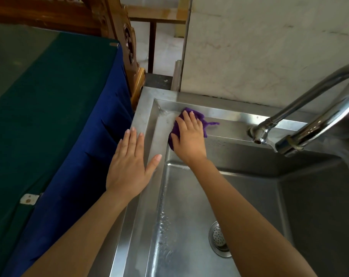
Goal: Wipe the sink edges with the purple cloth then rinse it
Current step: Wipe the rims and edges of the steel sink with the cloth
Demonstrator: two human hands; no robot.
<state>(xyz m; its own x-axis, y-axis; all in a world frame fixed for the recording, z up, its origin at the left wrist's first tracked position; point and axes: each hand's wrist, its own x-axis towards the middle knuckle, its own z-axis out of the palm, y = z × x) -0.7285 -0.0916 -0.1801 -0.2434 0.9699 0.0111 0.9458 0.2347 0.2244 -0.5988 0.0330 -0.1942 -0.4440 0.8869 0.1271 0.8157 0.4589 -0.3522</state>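
A steel sink (147,108) fills the lower right, with a raised rim and an inner ledge. The purple cloth (197,115) lies on the ledge near the sink's far left corner. My right hand (189,134) presses flat on the cloth, fingers spread over it, covering most of it. My left hand (129,160) rests flat on the sink's left rim with fingers apart and holds nothing. The ledge beside the cloth looks wet.
A chrome faucet (301,124) arches in from the right over the basin. The drain strainer (219,238) sits low in the basin. A table with green and blue cloth (50,96) stands left. A carved wooden chair (129,47) and white wall (269,47) lie behind.
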